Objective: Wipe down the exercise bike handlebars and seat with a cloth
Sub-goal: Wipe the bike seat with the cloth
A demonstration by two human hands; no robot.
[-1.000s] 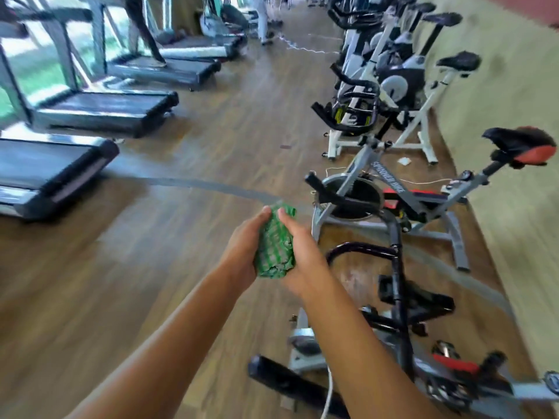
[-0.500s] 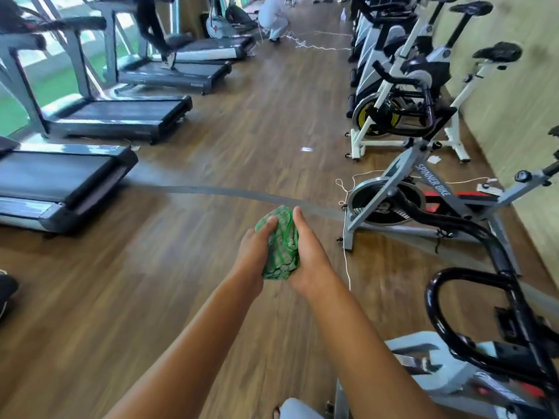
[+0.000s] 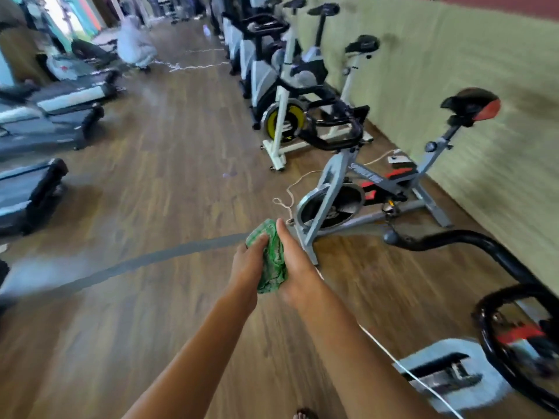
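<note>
A bunched green checked cloth [image 3: 270, 261] sits between my two palms in front of me. My left hand [image 3: 246, 266] holds it from the left, fingers curled onto it. My right hand [image 3: 295, 267] grips its right side, with the thumb stretched up along it. A grey spinner bike [image 3: 351, 189] stands just beyond my hands, its black handlebars [image 3: 332, 137] to the left and its black and red seat [image 3: 472, 105] up at the right. The black handlebar [image 3: 472, 246] of the nearest bike curves in at the right edge.
A row of several white exercise bikes [image 3: 284, 92] lines the green wall [image 3: 453, 71] further back. Treadmills [image 3: 45, 116] stand along the left. A person in grey [image 3: 134, 43] crouches far down the wooden floor. A white cord [image 3: 290, 192] trails on the floor by the spinner bike.
The view has swung right and up, bringing the spinner bike's seat and the wall into view. Both hands keep hold of the cloth, and my right thumb is now stretched higher along it.
</note>
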